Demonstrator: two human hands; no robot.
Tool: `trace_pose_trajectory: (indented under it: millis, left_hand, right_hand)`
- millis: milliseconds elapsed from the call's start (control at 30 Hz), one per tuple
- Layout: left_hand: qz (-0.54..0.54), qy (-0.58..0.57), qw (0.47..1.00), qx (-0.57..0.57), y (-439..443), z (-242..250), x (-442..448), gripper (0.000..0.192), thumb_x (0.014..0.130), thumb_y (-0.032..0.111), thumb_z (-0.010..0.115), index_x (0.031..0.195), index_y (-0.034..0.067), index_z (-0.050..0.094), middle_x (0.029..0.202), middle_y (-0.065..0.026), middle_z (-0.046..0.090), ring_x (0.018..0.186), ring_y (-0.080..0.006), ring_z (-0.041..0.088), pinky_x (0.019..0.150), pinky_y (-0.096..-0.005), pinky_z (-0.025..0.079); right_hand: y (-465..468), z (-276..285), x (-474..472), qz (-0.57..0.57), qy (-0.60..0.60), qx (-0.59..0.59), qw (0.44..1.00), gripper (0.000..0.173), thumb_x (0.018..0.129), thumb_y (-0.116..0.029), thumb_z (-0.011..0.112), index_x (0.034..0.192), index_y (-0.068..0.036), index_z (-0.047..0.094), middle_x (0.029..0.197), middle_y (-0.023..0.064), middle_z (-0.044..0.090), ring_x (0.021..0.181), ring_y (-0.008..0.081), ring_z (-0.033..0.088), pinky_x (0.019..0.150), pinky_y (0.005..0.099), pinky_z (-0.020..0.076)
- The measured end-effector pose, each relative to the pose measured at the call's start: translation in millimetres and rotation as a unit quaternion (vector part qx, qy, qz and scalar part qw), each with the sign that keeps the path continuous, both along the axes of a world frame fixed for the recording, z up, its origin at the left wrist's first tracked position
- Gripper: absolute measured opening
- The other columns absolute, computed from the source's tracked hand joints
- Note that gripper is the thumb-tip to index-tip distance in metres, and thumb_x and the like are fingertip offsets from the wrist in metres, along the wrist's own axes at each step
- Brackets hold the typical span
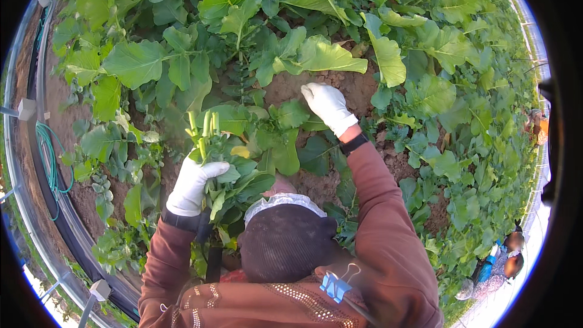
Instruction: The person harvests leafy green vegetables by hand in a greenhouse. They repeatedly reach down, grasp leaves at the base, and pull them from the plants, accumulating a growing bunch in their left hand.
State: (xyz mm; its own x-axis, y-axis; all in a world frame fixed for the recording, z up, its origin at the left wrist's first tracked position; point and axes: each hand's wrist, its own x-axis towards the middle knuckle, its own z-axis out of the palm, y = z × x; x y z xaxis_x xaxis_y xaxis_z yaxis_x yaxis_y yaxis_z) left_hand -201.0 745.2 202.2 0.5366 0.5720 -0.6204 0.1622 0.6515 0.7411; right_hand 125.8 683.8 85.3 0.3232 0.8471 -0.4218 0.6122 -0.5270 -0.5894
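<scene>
My left hand (196, 183), in a white glove, grips a bunch of cut leafy greens (241, 175). Their pale cut stalk ends (207, 127) point up and away from me, while the leaves hang down on the right of the hand. My right hand (326, 105), also gloved in white, is over a patch of bare brown soil (291, 89) with its fingers curled. Whether anything is held inside those fingers is hidden. Broad lobed green leaves (332, 54) rise just beyond it, and low leafy plants (284, 141) grow between the two hands.
Dense leafy plants (455, 50) surround me ahead and to the right. On the left run a metal rail (18, 200), a black sheet strip (68, 232) and a coiled teal cord (50, 155). Other people (494, 264) are at the far right edge. A blue binder clip (335, 287) is at my back.
</scene>
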Motion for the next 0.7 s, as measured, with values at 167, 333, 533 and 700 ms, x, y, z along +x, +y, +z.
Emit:
trace_pose_trajectory:
  millis: [167,333,533,700]
  left_hand:
    - [0.031,0.026,0.999,0.0,-3,-1,-17,0.064,0.076,0.003,0.072,0.137,0.001,0.053,0.105,-0.0087,0.068,0.086,-0.0178,0.068,0.078,-0.032,0.056]
    - [0.035,0.037,0.998,0.031,-7,-2,-38,0.063,0.077,0.003,0.071,0.138,0.001,0.053,0.106,-0.0097,0.069,0.083,-0.0192,0.069,0.077,-0.0334,0.058]
    - [0.04,0.025,0.999,-0.015,-22,-2,-50,0.072,0.074,-0.001,0.072,0.143,0.003,0.049,0.135,-0.0084,0.059,0.11,-0.0191,0.062,0.088,-0.0329,0.056]
    - [0.043,0.03,0.999,0.002,-24,-6,-48,0.073,0.074,0.0,0.073,0.143,0.003,0.049,0.138,-0.007,0.057,0.116,-0.0185,0.058,0.094,-0.0344,0.053]
  right_hand:
    - [-6,-69,-3,0.102,-0.144,0.153,0.972,0.029,0.096,-0.023,0.052,0.12,-0.013,0.065,0.128,0.0086,0.064,0.097,0.031,0.069,0.083,0.0436,0.0553]
    - [32,-88,6,0.102,-0.326,-0.054,0.939,0.053,0.088,-0.009,0.05,0.14,-0.008,0.049,0.137,0.0147,0.057,0.087,0.0341,0.07,0.084,0.0424,0.0558]
    - [67,-111,37,0.205,-0.501,-0.01,0.841,0.045,0.091,-0.005,0.047,0.135,0.0,0.051,0.135,0.0235,0.054,0.113,0.0407,0.058,0.101,0.0446,0.0441]
    - [71,-103,46,0.05,-0.314,0.117,0.941,0.041,0.093,-0.011,0.049,0.133,-0.002,0.053,0.134,0.0228,0.055,0.122,0.0414,0.052,0.107,0.045,0.039]
